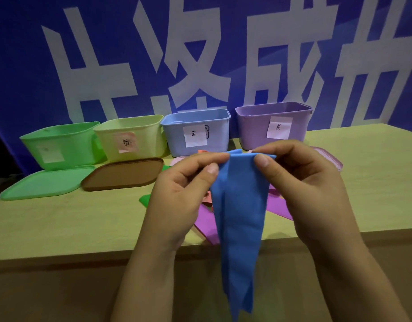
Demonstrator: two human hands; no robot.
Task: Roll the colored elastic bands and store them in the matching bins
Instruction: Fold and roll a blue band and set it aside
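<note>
**Blue band held at its top edge, rolling barely begun**

Both hands hold the long blue elastic band up above the pale wooden tabletop. The left hand pinches the band's upper left corner between thumb and forefinger, and the right hand pinches the upper right corner the same way, so each grip is closed narrowly on the band. The top edge looks folded over once, which suggests the first turn of a roll; the rest hangs flat and loose below the tabletop's front edge.

Judging from this, most of the work is left. More bands lie unrolled under the hands: a purple strip, a green one and a bit of salmon-coloured one. Whether any bin already holds a roll cannot be told, since their insides are hidden.

The band is thin, matte and limp, creasing lengthwise like soft rubber sheet. Four smooth, round-cornered plastic bins stand at the back, each with a paper label: green bin, yellow-green bin, light blue bin, lilac bin. A green lid and a brown lid lie flat in front.
</note>
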